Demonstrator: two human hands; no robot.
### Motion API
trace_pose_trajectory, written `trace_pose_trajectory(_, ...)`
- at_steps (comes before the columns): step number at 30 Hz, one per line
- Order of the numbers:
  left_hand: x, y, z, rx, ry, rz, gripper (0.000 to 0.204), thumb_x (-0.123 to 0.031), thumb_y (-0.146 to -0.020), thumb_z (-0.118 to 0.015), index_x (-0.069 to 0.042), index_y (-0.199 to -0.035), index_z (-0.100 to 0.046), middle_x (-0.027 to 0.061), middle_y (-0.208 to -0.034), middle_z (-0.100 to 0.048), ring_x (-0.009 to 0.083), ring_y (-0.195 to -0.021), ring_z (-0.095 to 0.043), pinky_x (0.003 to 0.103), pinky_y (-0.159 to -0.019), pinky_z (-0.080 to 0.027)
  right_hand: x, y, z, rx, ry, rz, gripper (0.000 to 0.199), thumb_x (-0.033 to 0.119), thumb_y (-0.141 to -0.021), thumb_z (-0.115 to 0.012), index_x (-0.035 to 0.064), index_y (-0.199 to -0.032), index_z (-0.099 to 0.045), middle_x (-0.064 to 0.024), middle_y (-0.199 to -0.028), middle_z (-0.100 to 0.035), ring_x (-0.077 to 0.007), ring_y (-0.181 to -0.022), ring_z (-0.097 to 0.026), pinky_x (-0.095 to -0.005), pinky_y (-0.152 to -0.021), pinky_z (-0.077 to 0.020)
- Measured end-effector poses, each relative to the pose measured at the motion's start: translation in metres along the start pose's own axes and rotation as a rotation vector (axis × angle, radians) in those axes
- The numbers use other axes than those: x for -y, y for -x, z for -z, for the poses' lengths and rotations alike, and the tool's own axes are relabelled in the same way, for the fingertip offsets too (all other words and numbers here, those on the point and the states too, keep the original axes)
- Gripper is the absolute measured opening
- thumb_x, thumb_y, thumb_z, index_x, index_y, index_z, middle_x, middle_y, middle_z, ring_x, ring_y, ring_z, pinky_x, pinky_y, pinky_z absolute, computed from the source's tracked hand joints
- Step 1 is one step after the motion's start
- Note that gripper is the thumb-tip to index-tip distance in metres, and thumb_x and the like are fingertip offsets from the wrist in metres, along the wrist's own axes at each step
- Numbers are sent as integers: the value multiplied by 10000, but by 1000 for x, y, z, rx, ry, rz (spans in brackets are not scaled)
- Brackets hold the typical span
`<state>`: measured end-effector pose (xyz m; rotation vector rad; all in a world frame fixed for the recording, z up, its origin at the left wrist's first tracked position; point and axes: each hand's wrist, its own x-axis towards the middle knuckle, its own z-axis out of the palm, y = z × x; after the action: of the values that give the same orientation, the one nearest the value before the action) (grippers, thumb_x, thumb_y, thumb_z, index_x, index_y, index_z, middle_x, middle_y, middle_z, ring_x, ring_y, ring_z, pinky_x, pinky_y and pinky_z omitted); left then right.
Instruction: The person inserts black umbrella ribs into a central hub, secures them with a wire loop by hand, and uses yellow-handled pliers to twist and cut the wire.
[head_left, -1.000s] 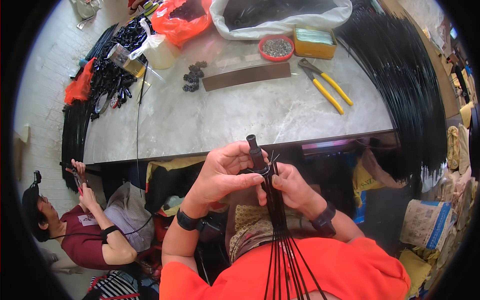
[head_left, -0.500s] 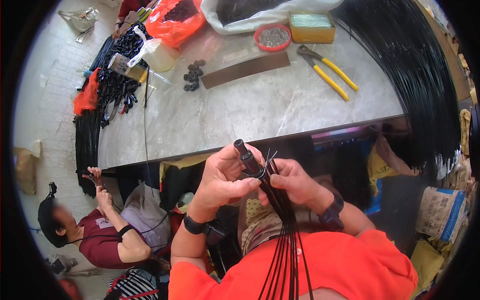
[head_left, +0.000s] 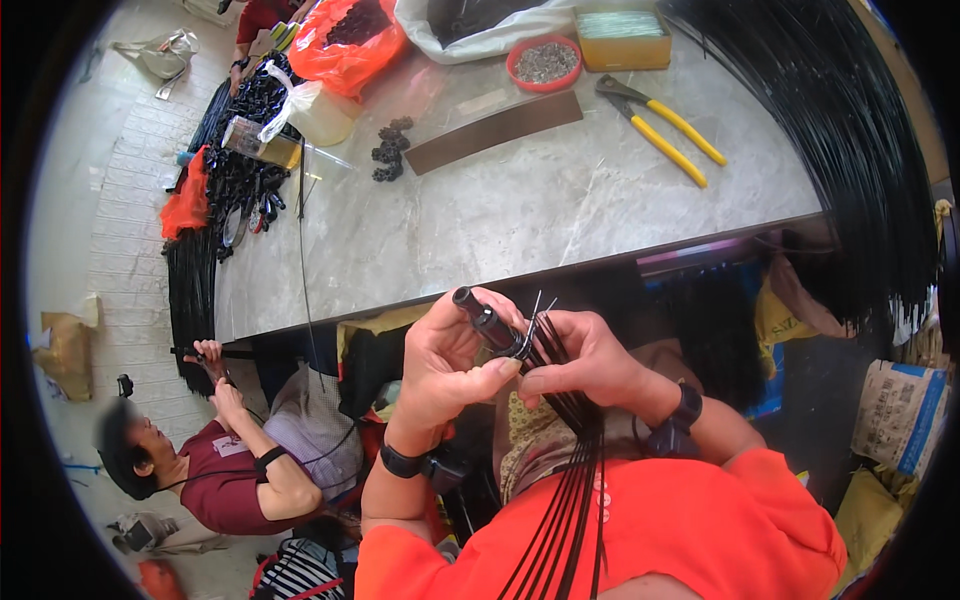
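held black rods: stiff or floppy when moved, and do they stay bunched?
The black rods look springy rather than floppy: their lower lengths run nearly straight. Each is probably light, being so thin. They may splay if handled loosely, since they fan out toward the picture's lower edge.

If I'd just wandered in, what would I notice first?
Probably the vivid orange shirt at the bottom. Just above it, the left hand holds a black tubular piece and the right hand pinches thin black rods. On the grey table beyond, yellow-handled pliers lie left of a big black sheaf.
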<state>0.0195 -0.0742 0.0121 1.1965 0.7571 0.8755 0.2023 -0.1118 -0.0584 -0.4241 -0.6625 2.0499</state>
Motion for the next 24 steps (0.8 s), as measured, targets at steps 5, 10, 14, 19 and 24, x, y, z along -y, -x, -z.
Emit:
trace_pose_trajectory(5, 7, -2, 11, 88, 212, 85, 429, 87, -707, -727, 14, -1099, -568, 115, -1065, -590, 220, -1027, -591, 358, -926, -474, 0, -1, -3, -7, 10, 4, 239, 4, -839, -761, -10, -1026, -613, -71, -862, -697, -126, -742, -685, -262, -673, -577)
trace_pose_trajectory(10, 3, -2, 9, 81, 33, -12, 385, 94, -715, -717, 14, -1065, -577, 109, -1049, -586, 198, -1020, -581, 338, -910, -471, 0, -2, -3, -2, 19, -6, 242, 10, -840, -762, -11, -1029, -612, -74, -861, -697, -124, -739, -685, -261, -664, -577)
trace_pose_trajectory(14, -5, 3, -8, -61, -189, -27, 358, 102, -722, -708, 19, -1048, -585, 105, -1043, -580, 179, -1000, -575, 321, -893, -473, 1, -2, -4, -35, 47, -18, 236, 17, -844, -759, -12, -1026, -613, -73, -850, -696, -122, -730, -684, -264, -654, -578)
trace_pose_trajectory(19, 6, 1, 9, 80, 130, 12, 316, 102, -716, -722, 50, -1014, -627, 130, -1040, -610, 200, -1004, -601, 332, -902, -485, 0, 0, -7, -28, 58, -29, 225, 16, -845, -753, -13, -1021, -614, -70, -840, -694, -123, -726, -684, -265, -653, -580)
trace_pose_trajectory(24, 1, 7, 9, 65, -64, -57, 360, 108, -715, -748, 82, -1061, -654, 175, -1063, -645, 218, -993, -628, 351, -890, -508, -2, -1, -5, -21, 38, -46, 222, 7, -843, -749, -14, -1018, -614, -67, -829, -692, -123, -724, -683, -268, -647, -579)
